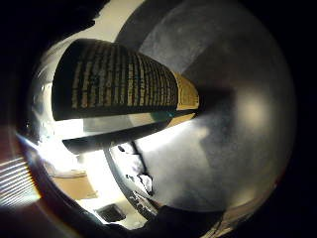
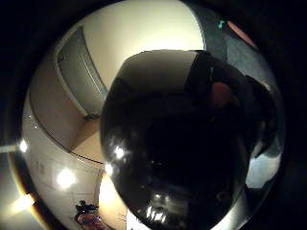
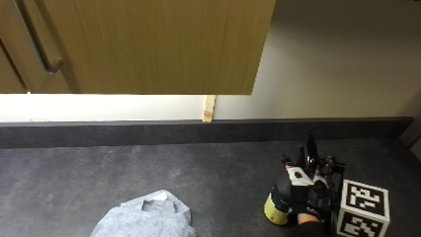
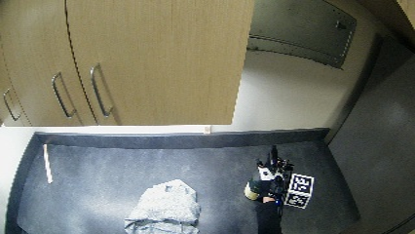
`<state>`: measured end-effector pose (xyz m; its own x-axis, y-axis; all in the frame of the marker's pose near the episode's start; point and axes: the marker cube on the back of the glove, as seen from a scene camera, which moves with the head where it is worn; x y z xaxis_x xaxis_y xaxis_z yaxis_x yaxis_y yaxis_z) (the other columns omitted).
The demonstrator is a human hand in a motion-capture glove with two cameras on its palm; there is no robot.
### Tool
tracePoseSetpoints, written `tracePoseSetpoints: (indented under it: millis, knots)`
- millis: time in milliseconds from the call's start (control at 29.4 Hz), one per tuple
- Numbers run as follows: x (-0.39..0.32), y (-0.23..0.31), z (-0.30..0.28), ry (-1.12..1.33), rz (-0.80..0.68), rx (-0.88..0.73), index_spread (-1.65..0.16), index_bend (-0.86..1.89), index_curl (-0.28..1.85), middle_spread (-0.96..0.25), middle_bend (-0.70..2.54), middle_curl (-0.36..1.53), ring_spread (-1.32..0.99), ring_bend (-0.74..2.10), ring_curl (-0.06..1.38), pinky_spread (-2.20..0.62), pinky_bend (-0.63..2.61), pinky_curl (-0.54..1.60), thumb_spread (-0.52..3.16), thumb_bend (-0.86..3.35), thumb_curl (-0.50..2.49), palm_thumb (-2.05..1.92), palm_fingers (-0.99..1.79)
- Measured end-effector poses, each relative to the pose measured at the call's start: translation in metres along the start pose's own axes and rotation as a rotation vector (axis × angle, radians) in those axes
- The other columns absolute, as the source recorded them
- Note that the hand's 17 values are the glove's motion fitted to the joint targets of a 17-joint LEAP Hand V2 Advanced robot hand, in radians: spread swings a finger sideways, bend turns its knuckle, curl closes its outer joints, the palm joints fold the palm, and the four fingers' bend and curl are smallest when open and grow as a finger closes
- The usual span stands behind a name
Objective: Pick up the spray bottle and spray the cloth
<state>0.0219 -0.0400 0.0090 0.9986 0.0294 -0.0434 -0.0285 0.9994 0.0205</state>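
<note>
Outside view: a dark grey countertop (image 3: 131, 168) runs beneath wooden wall cabinets (image 3: 151, 44), with a low dark upstand along the back. At about five o'clock on the counter stands the spray bottle (image 3: 281, 200), upright, its yellowish base on the surface and its dark head pointing up. The gloved right hand (image 3: 304, 197) comes in from the near edge and is wrapped round the bottle's body, fingers curled about it; whether the base is lifted off the counter cannot be told. At about seven o'clock, well apart from the bottle, lies the grey cloth (image 3: 148, 217), crumpled in a loose heap, with a small pale tag showing on its top.

The wide outside view shows the same layout: bottle (image 4: 254, 187) and hand (image 4: 272, 187) at five o'clock, cloth (image 4: 163, 207) towards six, and a thin pale strip (image 4: 47, 163) lying on the counter at nine o'clock.

In the little finger side palm view, the bottle's dark printed label (image 1: 119, 79) fills the space close to the palm, above the grey counter (image 1: 223, 148).
</note>
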Motion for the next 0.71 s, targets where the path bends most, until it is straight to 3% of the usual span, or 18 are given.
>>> tracePoseSetpoints:
  millis: [340,715]
  knots:
    - [0.003,-0.013,-0.002,-0.052,-0.018,0.04,-0.22,0.5,0.4,0.02,0.35,0.42,0.09,0.27,0.31,0.14,0.16,0.19,1.0,0.01,0.57,1.0,0.81]
    - [0.004,-0.012,0.002,-0.082,-0.035,0.037,-0.14,0.57,0.49,0.01,0.39,0.46,0.05,0.26,0.36,0.14,0.12,0.15,0.98,0.03,0.61,1.11,0.86]
